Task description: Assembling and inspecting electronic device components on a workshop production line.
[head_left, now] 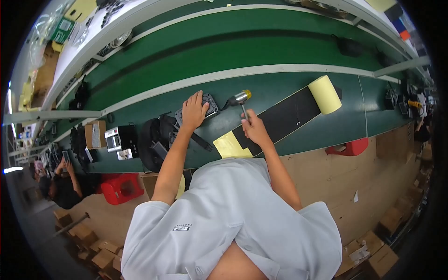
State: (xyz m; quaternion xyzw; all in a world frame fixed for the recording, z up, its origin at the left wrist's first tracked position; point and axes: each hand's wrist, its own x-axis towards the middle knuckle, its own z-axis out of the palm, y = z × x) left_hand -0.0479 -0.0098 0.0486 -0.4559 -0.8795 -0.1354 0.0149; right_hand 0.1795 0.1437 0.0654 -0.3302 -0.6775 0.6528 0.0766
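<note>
A: Running across the whole view is a long green workbench (298, 135) with white rails, and everything sits along its near edge, within arm's reach of the person in the white shirt.

B: And that black mat (284, 119) lying on it at a slant?

A: It seems to pad the work surface, with a pale yellow roll (325, 94) parked at its far end and a yellow sheet (228, 146) at its near end.

B: What is the left hand (193, 112) doing?

A: It presses flat, fingers spread, on a small dark square part (210, 105) lying on the bench, probably to keep it from shifting.

B: And the right hand (254, 128)?

A: It is clamped around the handle of a small mallet (240, 99), whose metal head with a yellow face sits just right of the part, above the bench. The grip is low on the handle, which would give swing.

B: Anything else nearby?

A: Black gear and a cardboard box (94, 134) to the left, and a red stool (121, 187) below.
</note>
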